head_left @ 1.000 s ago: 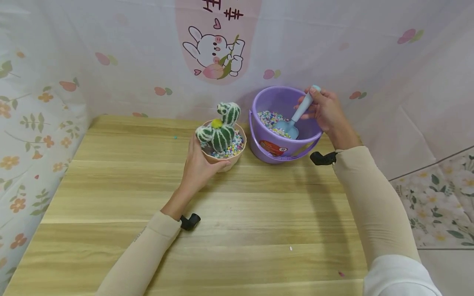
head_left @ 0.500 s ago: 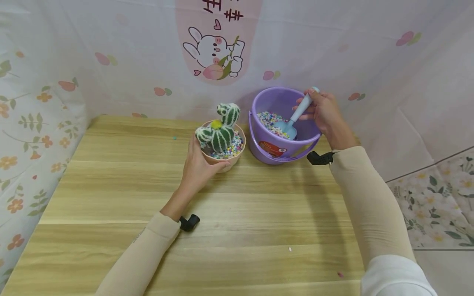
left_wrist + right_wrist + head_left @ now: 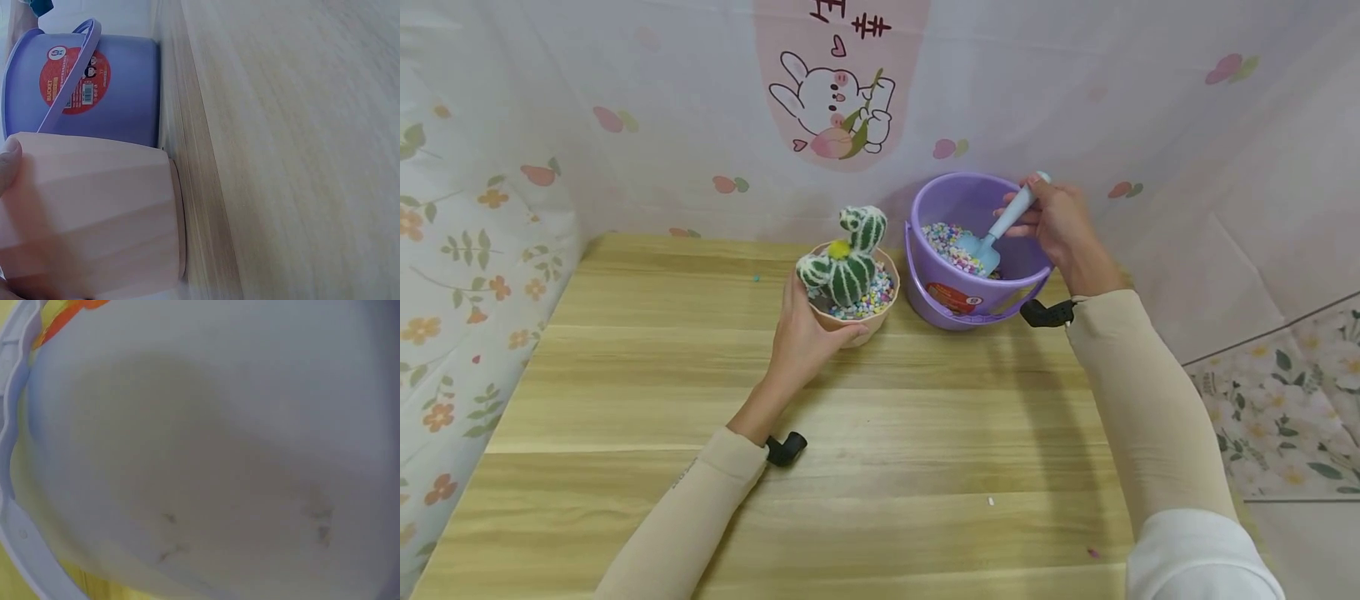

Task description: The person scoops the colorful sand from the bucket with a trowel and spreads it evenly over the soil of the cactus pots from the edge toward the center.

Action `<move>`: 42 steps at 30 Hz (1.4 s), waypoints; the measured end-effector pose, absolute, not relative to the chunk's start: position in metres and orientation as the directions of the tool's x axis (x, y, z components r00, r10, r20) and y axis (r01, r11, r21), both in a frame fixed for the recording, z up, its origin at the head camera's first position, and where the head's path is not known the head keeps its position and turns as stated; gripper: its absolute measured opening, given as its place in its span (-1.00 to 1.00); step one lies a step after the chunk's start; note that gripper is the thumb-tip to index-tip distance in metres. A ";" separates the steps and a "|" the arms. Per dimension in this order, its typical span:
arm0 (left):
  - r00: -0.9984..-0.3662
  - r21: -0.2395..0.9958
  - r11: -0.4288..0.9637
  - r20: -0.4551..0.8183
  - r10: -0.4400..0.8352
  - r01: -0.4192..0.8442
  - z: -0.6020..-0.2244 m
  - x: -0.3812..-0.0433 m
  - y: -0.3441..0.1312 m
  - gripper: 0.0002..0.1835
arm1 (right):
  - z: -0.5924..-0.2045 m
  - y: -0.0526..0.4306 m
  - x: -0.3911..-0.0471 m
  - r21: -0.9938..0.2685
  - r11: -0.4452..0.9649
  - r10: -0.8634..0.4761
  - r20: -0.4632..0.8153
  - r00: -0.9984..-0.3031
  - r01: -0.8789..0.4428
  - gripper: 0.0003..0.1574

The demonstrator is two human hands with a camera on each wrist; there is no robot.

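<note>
Left hand (image 3: 802,335) cups pot (image 3: 94,212); right hand (image 3: 1062,223) grips tilted scoop (image 3: 1011,213).

Wall lettering (image 3: 871,26) cropped, left hand (image 3: 805,336) partly hidden

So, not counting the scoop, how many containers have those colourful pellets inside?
2: the purple bucket, with the blue scoop in it, and the peach flowerpot holding the cactus, gripped by the left hand. No others show.

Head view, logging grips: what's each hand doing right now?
Left hand: holding the peach pot, thumb on its near side.
Right hand: holding the blue scoop.
</note>
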State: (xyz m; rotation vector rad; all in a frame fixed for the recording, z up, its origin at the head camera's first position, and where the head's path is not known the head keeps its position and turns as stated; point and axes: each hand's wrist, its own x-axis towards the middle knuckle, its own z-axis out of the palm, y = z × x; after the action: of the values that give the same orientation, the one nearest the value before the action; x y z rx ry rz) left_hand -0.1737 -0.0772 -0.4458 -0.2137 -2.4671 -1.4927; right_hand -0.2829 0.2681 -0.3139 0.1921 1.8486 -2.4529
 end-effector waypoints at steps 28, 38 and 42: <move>-0.961 0.853 0.456 0.277 0.013 0.252 -0.440 -0.171 -0.078 0.31 | -0.300 0.269 -0.280 -0.797 -0.593 0.162 -0.258 -0.953 0.115 -0.82; -0.955 0.849 0.455 0.297 0.008 0.268 -0.443 -0.172 -0.078 0.32 | -0.298 0.285 -0.274 -0.669 -0.739 0.193 -0.326 -0.925 0.081 -0.62; -0.954 0.847 0.460 0.301 -0.003 0.266 -0.444 -0.172 -0.077 0.32 | -0.300 0.293 -0.269 -0.621 -0.781 0.200 -0.347 -0.916 0.064 -0.45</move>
State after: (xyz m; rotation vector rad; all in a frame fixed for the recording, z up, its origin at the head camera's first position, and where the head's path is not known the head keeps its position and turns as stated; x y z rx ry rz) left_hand -0.1716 -0.0774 -0.4442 -0.2255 -2.4525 -1.4914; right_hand -0.2691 0.2927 -0.2999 0.6483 1.0572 -2.9665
